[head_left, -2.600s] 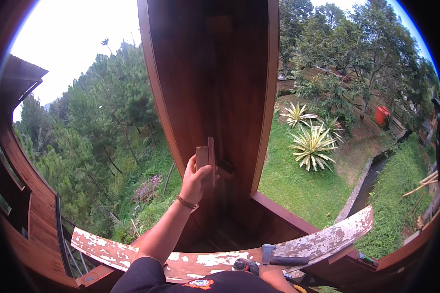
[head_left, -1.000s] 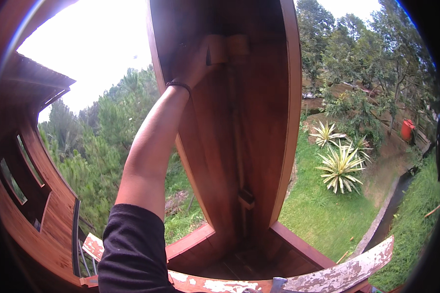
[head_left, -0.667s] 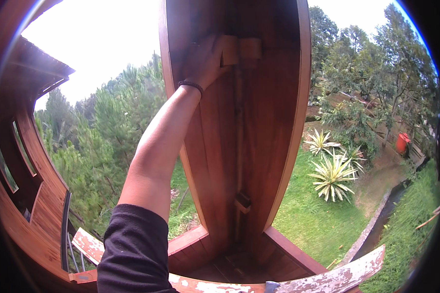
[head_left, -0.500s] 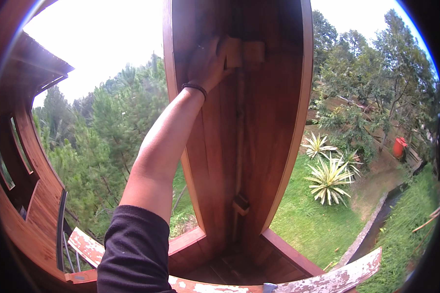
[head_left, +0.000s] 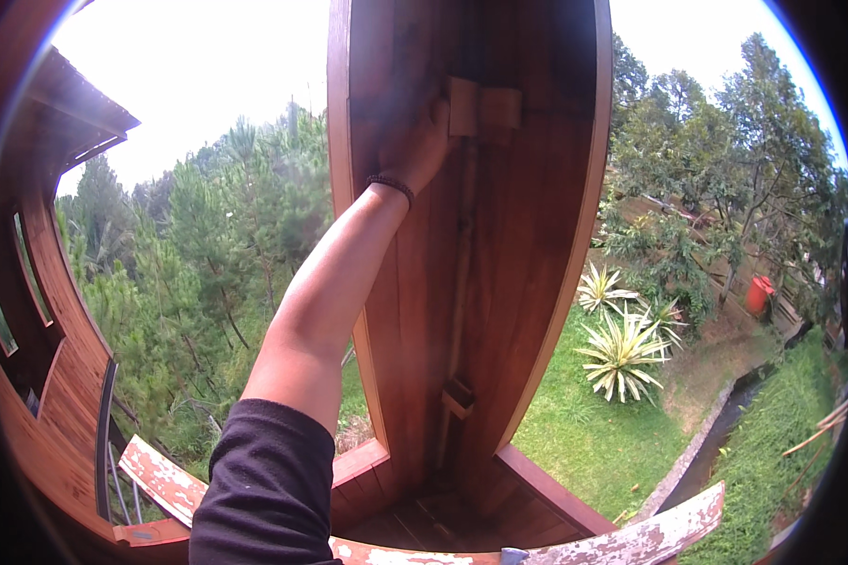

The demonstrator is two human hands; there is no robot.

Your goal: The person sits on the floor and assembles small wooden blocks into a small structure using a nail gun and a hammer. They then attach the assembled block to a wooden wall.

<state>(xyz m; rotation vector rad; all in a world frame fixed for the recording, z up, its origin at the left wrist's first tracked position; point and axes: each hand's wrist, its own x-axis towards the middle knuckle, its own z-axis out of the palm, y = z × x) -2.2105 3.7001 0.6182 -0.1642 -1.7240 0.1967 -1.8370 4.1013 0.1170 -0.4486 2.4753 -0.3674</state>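
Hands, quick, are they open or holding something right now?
Left hand: at a small wooden block; can't tell if it's gripping.
Right hand: not in view.

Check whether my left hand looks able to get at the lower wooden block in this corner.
Probably yes: the left hand is up at the upper left wooden block, and nothing visible obstructs the way down the corner seam to the lower wooden block, though it would have to come down.

The bare left hand (head_left: 416, 141) (partly in deep shadow) touches a rectangular brown wooden block (head_left: 463, 106). A similar brown block (head_left: 501, 107) sits alongside.
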